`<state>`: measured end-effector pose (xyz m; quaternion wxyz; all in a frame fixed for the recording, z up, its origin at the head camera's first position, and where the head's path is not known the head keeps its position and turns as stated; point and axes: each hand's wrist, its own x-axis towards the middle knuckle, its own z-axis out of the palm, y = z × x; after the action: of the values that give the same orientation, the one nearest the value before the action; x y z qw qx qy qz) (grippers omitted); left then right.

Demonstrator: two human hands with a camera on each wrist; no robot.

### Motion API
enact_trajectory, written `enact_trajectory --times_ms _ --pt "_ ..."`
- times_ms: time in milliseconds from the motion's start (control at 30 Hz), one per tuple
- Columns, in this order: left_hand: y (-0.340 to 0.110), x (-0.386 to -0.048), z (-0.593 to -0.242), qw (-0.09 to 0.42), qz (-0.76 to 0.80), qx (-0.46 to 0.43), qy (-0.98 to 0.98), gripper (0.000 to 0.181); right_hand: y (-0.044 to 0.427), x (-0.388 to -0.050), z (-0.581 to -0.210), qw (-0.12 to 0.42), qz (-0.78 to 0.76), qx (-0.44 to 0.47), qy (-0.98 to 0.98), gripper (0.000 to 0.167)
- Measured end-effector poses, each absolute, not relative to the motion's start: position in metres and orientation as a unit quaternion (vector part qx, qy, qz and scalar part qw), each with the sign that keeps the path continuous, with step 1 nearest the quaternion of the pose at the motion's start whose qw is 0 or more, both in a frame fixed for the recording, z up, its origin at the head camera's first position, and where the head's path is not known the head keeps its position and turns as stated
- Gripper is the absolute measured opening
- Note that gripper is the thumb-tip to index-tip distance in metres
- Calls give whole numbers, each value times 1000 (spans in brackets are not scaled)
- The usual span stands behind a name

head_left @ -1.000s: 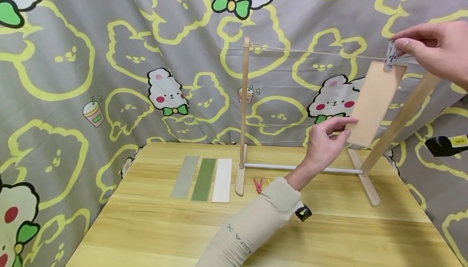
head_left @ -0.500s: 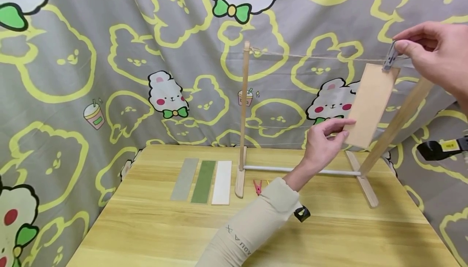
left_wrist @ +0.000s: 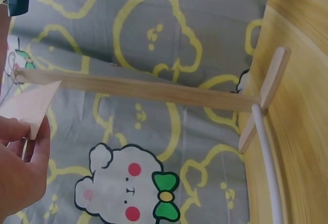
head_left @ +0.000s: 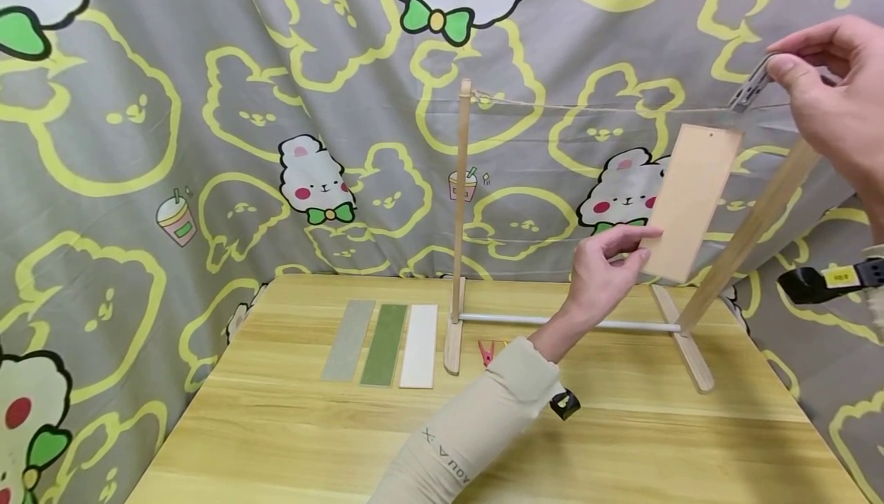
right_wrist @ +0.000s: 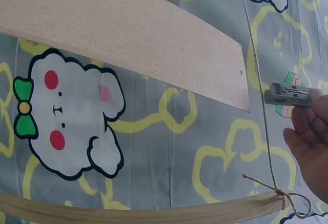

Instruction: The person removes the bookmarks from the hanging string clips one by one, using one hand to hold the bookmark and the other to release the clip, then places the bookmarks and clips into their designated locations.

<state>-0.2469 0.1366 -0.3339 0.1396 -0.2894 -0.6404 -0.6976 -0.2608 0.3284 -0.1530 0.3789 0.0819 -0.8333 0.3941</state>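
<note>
My left hand [head_left: 599, 274] pinches a peach-coloured rectangular card [head_left: 694, 201] near its lower left edge. The card is tilted, and a small hole shows at its upper end. In the right wrist view its pale underside fills the upper left. Between thumb and fingers my right hand [head_left: 839, 97] holds a grey clothespin [right_wrist: 289, 95] by its handle end. The clothespin's tip is at the twine [right_wrist: 260, 75]; I cannot tell whether it grips it. A gap separates the clothespin from the card. In the left wrist view, finger and thumb hold the card's corner [left_wrist: 36, 106].
The twine spans a wooden frame with a left post [head_left: 460, 205], a right post [head_left: 753, 232] and a white lower bar [head_left: 539, 320]. Grey [head_left: 348, 340], green [head_left: 383, 344] and white [head_left: 418, 347] cards lie on the table [head_left: 276, 427]. A red clothespin [head_left: 486, 352] lies near the left foot.
The clothespin has come off the card's top edge. My right hand has moved up and right with it, tilting it more; the left hand has drawn the card slightly down and left.
</note>
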Motion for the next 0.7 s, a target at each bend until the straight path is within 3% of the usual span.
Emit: enact_trajectory --times_ms 167,700 --pt "135 -246 -337 135 -700 -288 -639 24 328 -259 -156 405 392 63 -824 26" --pt "120 -238 -345 144 -721 -293 -612 23 315 -246 -161 417 472 114 -768 30"
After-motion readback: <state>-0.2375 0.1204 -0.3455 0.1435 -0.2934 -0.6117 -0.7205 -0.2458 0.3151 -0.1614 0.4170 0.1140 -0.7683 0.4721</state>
